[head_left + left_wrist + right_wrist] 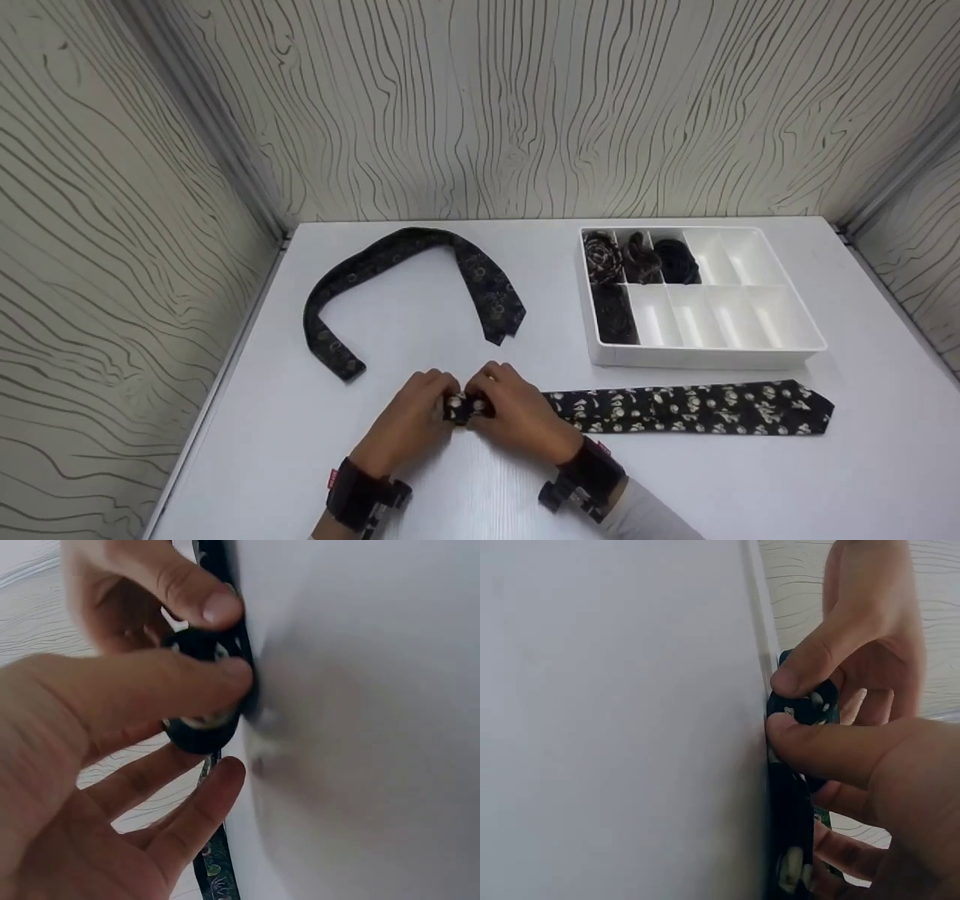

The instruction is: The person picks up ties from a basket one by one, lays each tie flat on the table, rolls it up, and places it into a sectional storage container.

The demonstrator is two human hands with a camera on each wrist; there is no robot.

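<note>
A black necktie with a cream floral pattern (705, 407) lies flat to the right, its wide pointed end farthest from me. Its other end is a small roll (201, 736) between my hands. My left hand (411, 412) pinches the left side of the roll with thumb and fingers. On the other side my right hand (517, 412) grips it where the flat length runs out. Both thumbs lie on the roll in the right wrist view. A second dark patterned necktie (491, 289) curves in an arch behind my hands, touched by neither.
At the back right stands a white divided box (814, 334). Several rolled dark ties, such as the brown patterned one (602, 259), sit in its left compartments. Wood-grain panels (480, 112) rise behind and beside the white table (285, 480).
</note>
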